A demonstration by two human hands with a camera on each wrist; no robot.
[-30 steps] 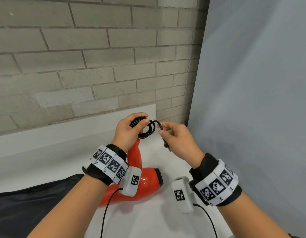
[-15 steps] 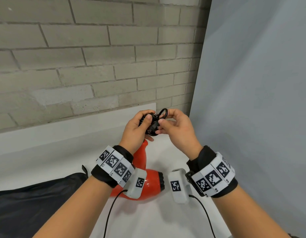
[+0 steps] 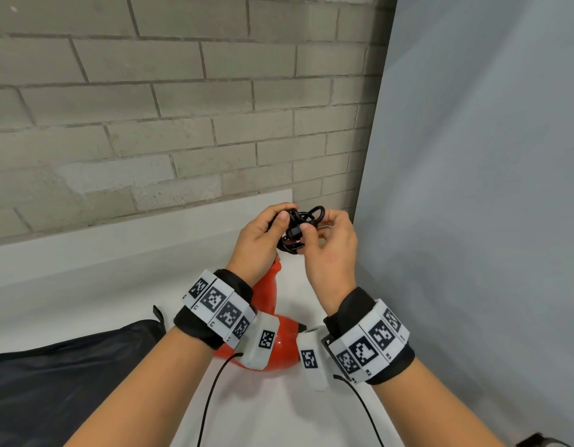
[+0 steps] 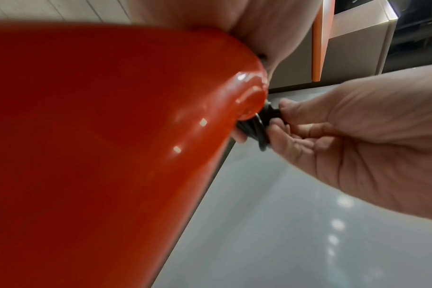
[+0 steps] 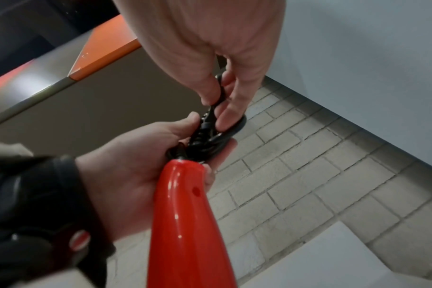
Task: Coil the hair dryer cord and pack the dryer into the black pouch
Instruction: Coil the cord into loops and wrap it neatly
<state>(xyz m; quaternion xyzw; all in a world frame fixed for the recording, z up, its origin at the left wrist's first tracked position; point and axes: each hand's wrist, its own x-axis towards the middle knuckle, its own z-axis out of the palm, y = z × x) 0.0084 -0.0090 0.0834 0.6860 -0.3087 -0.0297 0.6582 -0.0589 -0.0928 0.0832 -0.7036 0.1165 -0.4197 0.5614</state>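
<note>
Both hands meet on the coiled black cord [image 3: 295, 230]: the left hand [image 3: 258, 243] curls around the loops, the right hand [image 3: 332, 250] pinches its end (plug hidden). Below them the glossy red hair dryer [image 3: 272, 337] lies on the white table [image 3: 85, 301], with the black fabric pouch [image 3: 59, 372] beside the left forearm.

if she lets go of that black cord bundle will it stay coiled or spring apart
Probably springs loose: the cord sits in uneven loops with no tie visible, held only by the left hand and right hand. It looks stiff enough to hold round loops. Its end joins the red dryer handle, so it should stay nearby.
</note>
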